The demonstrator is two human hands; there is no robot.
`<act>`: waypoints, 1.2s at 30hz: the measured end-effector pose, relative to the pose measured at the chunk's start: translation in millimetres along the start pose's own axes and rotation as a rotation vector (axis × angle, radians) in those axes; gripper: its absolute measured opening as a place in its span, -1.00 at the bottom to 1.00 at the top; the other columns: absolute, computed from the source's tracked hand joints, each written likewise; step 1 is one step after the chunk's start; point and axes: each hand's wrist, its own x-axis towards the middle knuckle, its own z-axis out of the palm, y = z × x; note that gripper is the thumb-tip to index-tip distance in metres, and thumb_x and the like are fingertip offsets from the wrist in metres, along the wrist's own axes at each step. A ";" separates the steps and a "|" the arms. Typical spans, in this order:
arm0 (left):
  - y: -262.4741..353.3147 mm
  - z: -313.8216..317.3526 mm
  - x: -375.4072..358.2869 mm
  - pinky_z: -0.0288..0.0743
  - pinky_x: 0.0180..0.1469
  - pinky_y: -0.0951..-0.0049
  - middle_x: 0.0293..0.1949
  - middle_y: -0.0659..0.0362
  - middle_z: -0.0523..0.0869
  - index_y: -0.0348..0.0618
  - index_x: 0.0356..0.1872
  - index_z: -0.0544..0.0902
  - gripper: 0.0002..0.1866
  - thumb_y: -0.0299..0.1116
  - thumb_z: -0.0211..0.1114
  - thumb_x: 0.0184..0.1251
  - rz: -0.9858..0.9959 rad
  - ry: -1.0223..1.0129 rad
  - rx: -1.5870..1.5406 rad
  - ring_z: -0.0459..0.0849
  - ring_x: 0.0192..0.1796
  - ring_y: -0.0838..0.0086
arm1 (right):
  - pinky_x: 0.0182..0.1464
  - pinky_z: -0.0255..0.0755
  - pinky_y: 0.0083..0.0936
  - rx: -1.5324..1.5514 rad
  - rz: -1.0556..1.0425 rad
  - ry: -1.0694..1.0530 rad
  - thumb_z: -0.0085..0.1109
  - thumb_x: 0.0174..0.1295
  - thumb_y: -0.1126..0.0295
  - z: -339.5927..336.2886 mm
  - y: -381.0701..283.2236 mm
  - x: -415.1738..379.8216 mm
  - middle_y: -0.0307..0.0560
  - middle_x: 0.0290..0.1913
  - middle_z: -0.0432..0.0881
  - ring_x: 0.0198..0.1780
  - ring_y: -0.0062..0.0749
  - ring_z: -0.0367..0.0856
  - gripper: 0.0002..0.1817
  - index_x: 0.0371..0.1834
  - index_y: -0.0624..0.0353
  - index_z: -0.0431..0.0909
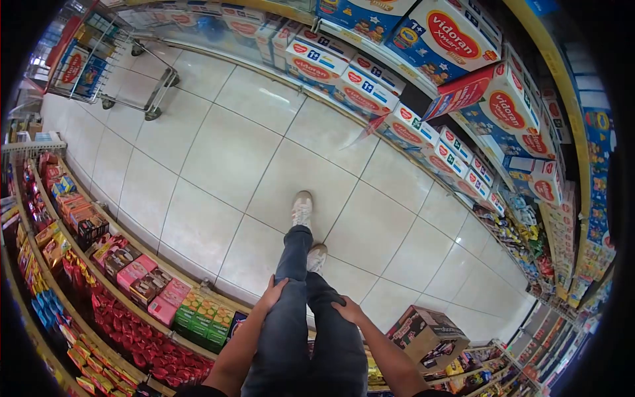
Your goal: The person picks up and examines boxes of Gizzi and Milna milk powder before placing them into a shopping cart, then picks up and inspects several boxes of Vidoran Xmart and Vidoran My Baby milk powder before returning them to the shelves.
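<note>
My left hand (272, 292) rests against the outer side of my left leg near the knee, its fingers lying over the dark jeans (291, 317). On the other leg, my right hand (348, 309) lies near the knee with its fingers stretched over the denim. Neither hand shows anything held. My legs extend forward to light sneakers (302, 209) on the tiled floor, one foot ahead of the other. Left of my left hand, green boxes (202, 319) stand on a low shelf. A brown carton (426, 334) is to the right of my right arm.
Across the aisle, shelves hold white-and-blue milk boxes (452, 36). A wire shopping cart (92, 63) stands at the upper left. Shelves beside me carry red snack packs (135, 331) and pink boxes (135, 271). Pale floor tiles (218, 139) run along the aisle.
</note>
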 end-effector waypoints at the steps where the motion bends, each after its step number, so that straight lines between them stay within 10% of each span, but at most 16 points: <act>1: -9.4 -7.4 -4.1 0.12 0.37 0.38 0.34 -0.25 0.25 -0.34 0.44 -0.02 0.04 0.24 0.17 0.16 -0.006 0.014 0.012 0.27 0.37 0.08 | 0.27 0.29 -0.24 0.005 0.032 0.023 0.05 0.12 -0.19 8.4 -0.8 -6.0 0.23 0.20 0.46 0.25 0.04 0.42 -0.20 0.35 0.07 0.25; 11: -122.0 -153.0 -42.8 0.23 0.32 0.30 0.25 -0.25 0.40 -0.41 0.31 0.27 -0.01 0.27 0.24 0.08 -0.088 0.273 0.265 0.39 0.31 0.08 | 0.25 0.29 -0.01 -0.187 0.207 0.002 -0.04 0.19 -0.04 63.5 -85.0 -36.2 0.32 0.30 0.26 0.24 0.27 0.36 -0.31 0.36 0.03 0.22; 20: -51.3 -218.5 -52.1 0.37 0.20 0.19 0.11 -0.25 0.53 -0.22 0.31 0.32 -0.26 -0.04 0.27 0.15 0.087 0.133 0.604 0.51 0.17 -0.03 | 0.09 0.49 -0.15 -0.517 0.405 -0.058 -0.08 0.27 0.17 123.0 -168.7 -8.8 0.31 0.27 0.31 0.22 0.13 0.44 -0.54 0.16 0.15 0.49; 24: -54.9 -257.6 -47.7 0.37 0.20 0.19 0.12 -0.25 0.53 -0.21 0.28 0.36 -0.34 -0.05 0.18 0.21 0.217 0.076 0.568 0.52 0.16 -0.03 | 0.09 0.47 -0.12 -0.498 0.231 0.083 -0.09 0.26 0.24 143.2 -163.3 -12.6 0.27 0.17 0.44 0.16 0.09 0.50 -0.61 0.05 0.17 0.55; 26: -43.8 -277.2 -60.9 0.37 0.21 0.19 0.09 -0.23 0.54 -0.21 0.26 0.40 -0.38 -0.06 0.16 0.24 0.289 0.126 0.601 0.52 0.15 -0.03 | 0.02 0.51 -0.12 -0.424 0.190 0.372 -0.07 0.23 0.28 137.8 -204.8 -31.4 0.26 0.07 0.54 0.09 0.06 0.56 -0.65 -0.07 0.20 0.62; 30: -14.0 -335.4 -108.9 0.39 0.19 0.18 0.04 -0.21 0.59 -0.22 0.26 0.41 -0.39 -0.03 0.13 0.29 0.285 0.005 0.809 0.58 0.07 -0.03 | -0.08 0.55 -0.20 -0.726 -0.153 0.290 0.00 0.15 0.31 78.4 -339.5 -53.9 0.16 -0.22 0.68 -0.15 0.00 0.68 -0.72 -0.33 0.22 0.69; 36: -1.2 -449.0 -160.0 0.63 -0.30 0.33 -0.09 -0.06 0.66 -0.21 0.34 0.29 -0.34 -0.03 0.16 0.33 0.163 -0.029 -0.072 0.73 -0.21 0.22 | -0.32 0.56 -0.36 -0.684 -0.491 0.239 0.12 0.03 0.22 31.0 -522.8 -60.5 -0.05 -0.64 0.65 -0.47 -0.35 0.70 -0.72 -0.54 0.18 0.70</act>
